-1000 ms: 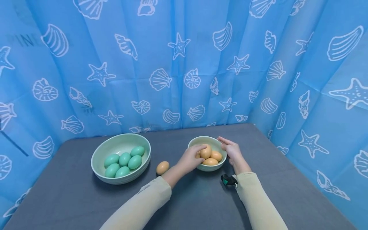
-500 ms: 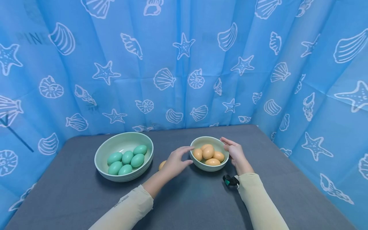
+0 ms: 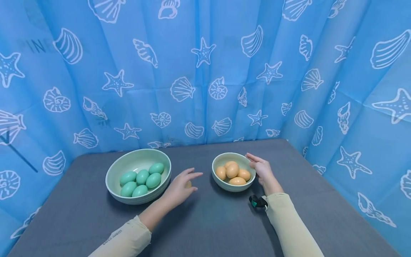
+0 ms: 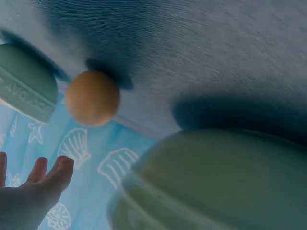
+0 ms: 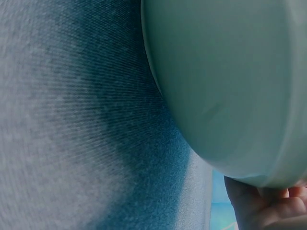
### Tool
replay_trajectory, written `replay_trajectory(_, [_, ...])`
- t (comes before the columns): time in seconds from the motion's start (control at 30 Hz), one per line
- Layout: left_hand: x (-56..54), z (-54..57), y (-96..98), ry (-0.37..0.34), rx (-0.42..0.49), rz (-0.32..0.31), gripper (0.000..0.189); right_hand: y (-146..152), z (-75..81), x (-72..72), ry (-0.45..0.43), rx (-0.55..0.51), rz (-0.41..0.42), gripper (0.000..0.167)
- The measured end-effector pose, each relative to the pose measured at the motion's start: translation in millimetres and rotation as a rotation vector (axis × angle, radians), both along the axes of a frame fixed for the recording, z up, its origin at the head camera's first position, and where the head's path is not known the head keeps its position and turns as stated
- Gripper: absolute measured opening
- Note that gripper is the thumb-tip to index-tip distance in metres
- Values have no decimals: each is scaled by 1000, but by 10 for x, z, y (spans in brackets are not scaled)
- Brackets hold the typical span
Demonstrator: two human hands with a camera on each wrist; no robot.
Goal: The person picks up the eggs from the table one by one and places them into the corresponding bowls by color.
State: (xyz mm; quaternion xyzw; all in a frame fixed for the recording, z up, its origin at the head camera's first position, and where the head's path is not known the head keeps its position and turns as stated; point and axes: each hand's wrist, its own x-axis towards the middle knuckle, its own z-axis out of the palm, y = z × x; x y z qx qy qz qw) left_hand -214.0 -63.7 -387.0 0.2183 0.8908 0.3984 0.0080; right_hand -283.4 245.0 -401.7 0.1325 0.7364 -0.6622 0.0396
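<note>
My left hand [image 3: 179,187] reaches over a loose brown egg [image 4: 92,98], fingers spread and fairly straight. Most of that egg is hidden behind the hand in the head view; the left wrist view shows it resting on the cloth, apart from the fingers. My right hand [image 3: 263,173] holds the right side of a small pale green bowl [image 3: 233,187], thumb by the rim and fingers along the outer wall. Several brown eggs [image 3: 232,170] lie in this bowl. Left of my left hand stands a larger green bowl [image 3: 128,200] with several green eggs [image 3: 142,176] in it.
A dark grey cloth [image 3: 218,228] covers the table. Behind and to the right hangs a blue curtain [image 3: 205,103] printed with white shells and starfish. A black strap [image 3: 258,202] hangs at my right cuff.
My left hand has let go of a brown egg in the small bowl, drawn out, and moved left over the loose egg. My right hand stays at the bowl.
</note>
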Motion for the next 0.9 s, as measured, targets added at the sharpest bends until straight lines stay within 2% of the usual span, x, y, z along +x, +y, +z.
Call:
replay_trajectory(0.2, [25,-47,-118,-15,-11,-1,48,-1,-6,1,-1,1,-5,48])
replay_trajectory(0.5, [87,-225,-304,-5,-84,-28,55,-13,-6,-11,1,-4,-12,48])
replay_trajectory(0.73, [63,-284,-386,-6,-157,13,51,-16,-8,-12,-3,-6,-24,48])
replay_trajectory(0.9, [31,-304,-393,-26,-173,16,48,-19,-3,-12,-5,-9,-28,48])
